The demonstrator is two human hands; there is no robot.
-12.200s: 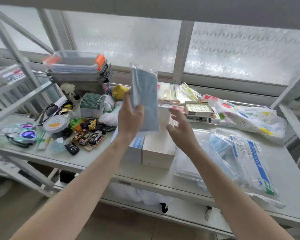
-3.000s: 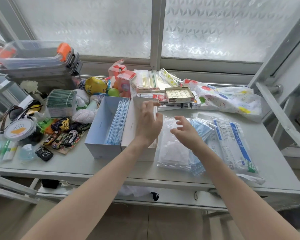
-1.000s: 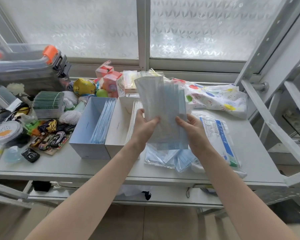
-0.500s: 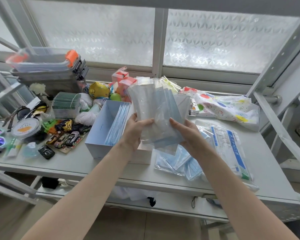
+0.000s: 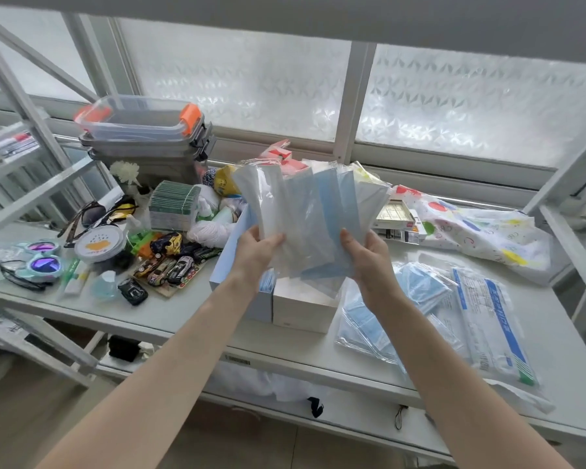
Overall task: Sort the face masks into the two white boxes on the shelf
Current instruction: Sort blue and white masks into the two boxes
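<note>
A person's left hand [image 5: 256,250] and right hand [image 5: 369,257] hold up a fanned sheaf of wrapped face masks [image 5: 310,218] above two white boxes [image 5: 298,306] on a grey metal shelf [image 5: 190,316]. The left grip is clasped on the sheaf's lower left corner, thumb across the front of a white mask in clear film; the right grip is clasped on the lower right edge, thumb lying over a blue mask. The packets spread upright like a hand of cards, white ones at the left and far right, blue ones between them.

The two boxes stand side by side, touching, directly beneath the hands. The left box [image 5: 237,279] is partly hidden by the left wrist, and a little blue shows at its open top. The right box [image 5: 303,308] is mostly covered by the sheaf, so its contents cannot be made out.

Just right of the boxes, more blue masks in clear wrappers [image 5: 389,306] lie loose and overlapping on the shelf, beside a long flat packet with blue printing [image 5: 487,316]. A crumpled white bag with coloured spots [image 5: 481,228] rests farther back on the right.

To the left of the boxes lie toy cars on a card [image 5: 170,265], a small black toy car [image 5: 132,291], a round tub with an orange-marked lid [image 5: 99,243], purple-lensed goggles [image 5: 43,262] and dark sunglasses [image 5: 92,213]. Stacked plastic bins with orange clasps [image 5: 146,137] stand at the back, against a frosted window [image 5: 318,93].
</note>
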